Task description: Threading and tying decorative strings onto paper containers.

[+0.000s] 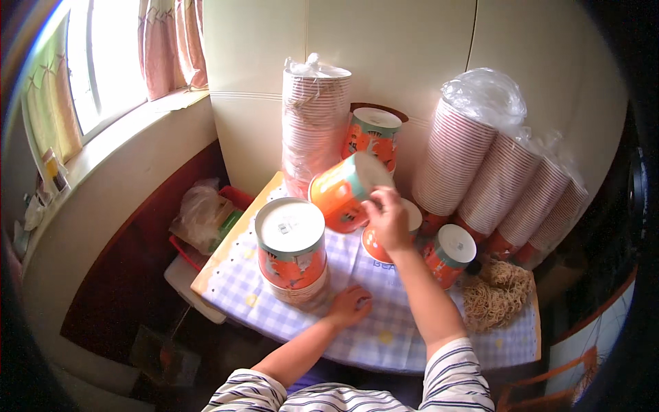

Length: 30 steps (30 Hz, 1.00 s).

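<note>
My right hand [386, 218] grips an orange and green paper bucket [343, 192], tilted above the table with its pale base toward the upper right. It is slightly blurred. My left hand [350, 305] rests on the tablecloth, fingers loosely curled and apart, with no object visible in it. Just left of it stands an upside-down stack of paper buckets [292, 254], pale rims at the bottom. Behind my right hand, another upturned bucket [381, 244] is partly covered by the hand. To the right of my forearm sits a smaller-looking upturned bucket [452, 255].
A checked tablecloth [357, 343] covers the table. Tangled twine [500, 295] lies at the right. Several tall plastic-wrapped bucket stacks [456, 158] lean at the back right; another wrapped stack [312, 130] stands behind, beside an upturned bucket [371, 141]. A red basket [237, 197] holds plastic bags.
</note>
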Each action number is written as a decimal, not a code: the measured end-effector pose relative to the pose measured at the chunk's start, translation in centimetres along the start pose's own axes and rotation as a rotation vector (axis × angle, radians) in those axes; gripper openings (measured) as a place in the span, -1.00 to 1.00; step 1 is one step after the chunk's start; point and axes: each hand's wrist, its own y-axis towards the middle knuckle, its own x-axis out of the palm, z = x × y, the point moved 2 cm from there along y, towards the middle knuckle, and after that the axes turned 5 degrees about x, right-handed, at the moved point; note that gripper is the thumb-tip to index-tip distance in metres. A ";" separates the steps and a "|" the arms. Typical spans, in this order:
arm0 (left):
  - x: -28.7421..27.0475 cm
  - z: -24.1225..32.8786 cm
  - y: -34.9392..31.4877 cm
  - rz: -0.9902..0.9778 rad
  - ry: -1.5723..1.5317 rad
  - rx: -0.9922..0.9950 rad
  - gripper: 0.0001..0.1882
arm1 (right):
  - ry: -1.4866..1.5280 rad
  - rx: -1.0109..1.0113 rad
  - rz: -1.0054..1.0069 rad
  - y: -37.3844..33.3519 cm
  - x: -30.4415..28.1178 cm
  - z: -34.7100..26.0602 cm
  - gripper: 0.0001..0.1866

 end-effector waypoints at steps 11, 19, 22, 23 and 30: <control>0.2 -1.8 -0.3 0.128 -0.196 -0.266 -0.80 | 1.177 0.969 0.296 -13.9 -10.3 0.0 -0.66; 1.5 -3.2 -2.1 0.249 -0.394 -0.344 -0.64 | 1.384 1.320 -0.075 -25.6 -12.1 5.7 -0.63; 1.4 -4.5 -2.8 0.293 -0.481 -0.329 -0.63 | 1.331 1.425 -0.186 -27.4 -13.6 6.4 -0.63; 1.3 -3.9 -2.7 0.283 -0.487 -0.330 -0.63 | 1.329 1.428 -0.173 -27.6 -14.3 6.6 -0.63; -2.8 0.9 1.4 0.248 -0.681 -0.601 -0.72 | 0.648 1.410 -0.305 -25.7 -16.5 6.0 -0.71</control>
